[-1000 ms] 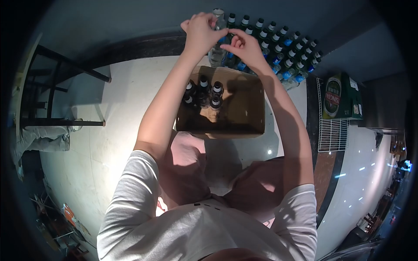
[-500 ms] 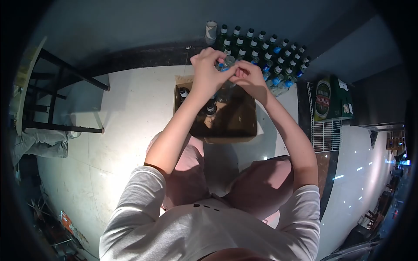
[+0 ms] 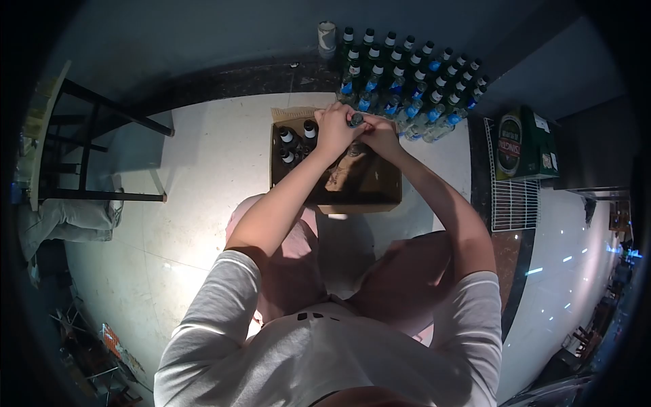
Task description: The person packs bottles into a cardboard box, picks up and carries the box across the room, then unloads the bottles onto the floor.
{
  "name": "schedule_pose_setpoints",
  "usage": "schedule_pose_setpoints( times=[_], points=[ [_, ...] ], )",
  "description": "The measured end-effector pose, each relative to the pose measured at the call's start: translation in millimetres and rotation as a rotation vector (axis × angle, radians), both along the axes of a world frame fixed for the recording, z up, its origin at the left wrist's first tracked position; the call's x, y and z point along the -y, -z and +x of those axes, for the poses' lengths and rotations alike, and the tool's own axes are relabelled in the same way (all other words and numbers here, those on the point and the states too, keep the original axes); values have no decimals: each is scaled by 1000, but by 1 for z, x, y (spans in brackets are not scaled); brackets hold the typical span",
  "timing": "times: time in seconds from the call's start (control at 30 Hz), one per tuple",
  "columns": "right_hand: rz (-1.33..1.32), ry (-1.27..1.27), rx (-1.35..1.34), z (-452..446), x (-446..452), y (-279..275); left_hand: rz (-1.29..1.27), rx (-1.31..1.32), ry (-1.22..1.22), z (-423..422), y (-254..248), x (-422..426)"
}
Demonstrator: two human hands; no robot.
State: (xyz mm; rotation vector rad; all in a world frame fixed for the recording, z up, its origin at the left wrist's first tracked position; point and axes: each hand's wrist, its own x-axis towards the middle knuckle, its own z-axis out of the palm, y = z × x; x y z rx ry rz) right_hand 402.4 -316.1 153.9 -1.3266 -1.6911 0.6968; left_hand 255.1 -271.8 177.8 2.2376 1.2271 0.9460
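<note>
Pinching the glass bottle by the neck in the grip of the left hand, upper middle of the frame, over the cardboard box; no telling about closure of the right hand, just beside. For good control, steady the neck from both sides. Hold the base clear of the dark bottles at the box's left and the blue-labelled bottles farther up.

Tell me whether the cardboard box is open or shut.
Open. Nothing covers the top of the cardboard box, and the dark bottles standing inside at its left show from above.
</note>
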Motion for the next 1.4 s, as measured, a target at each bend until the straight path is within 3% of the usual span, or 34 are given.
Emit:
schedule_pose_setpoints(
  times=[0.1,0.27,0.5,0.57,0.7,0.77,0.83,0.9,1.07,1.17,1.4],
  points=[
    [-85,-44,-187,-6,-10,28,-3,-70,-22,-3,17,-2],
    [-151,42,137,-4,-20,54,-35,-101,14,-10,33,-9],
    [-270,34,56,1,-27,72,-261,-246,19,-11,30,-15],
    [-267,23,-81,5,-26,77,-233,-224,13,-10,29,-17],
    [-209,-88,19,18,-26,60,-189,-215,-10,-10,33,-22],
    [-67,175,114,20,-29,55,-184,-208,-15,-9,33,-23],
    [-111,284,56,18,-39,52,-179,-204,-23,-7,22,-21],
    [-247,550,-43,15,-52,51,-267,-150,28,-6,11,-18],
    [-356,678,30,11,-80,57,-206,-167,36,-11,-8,-10],
    [-253,661,149,12,-91,66,-172,-190,34,-18,-9,-13],
    [-207,618,10,17,-86,70,-175,-167,36,-27,-12,-15]
  ],
)
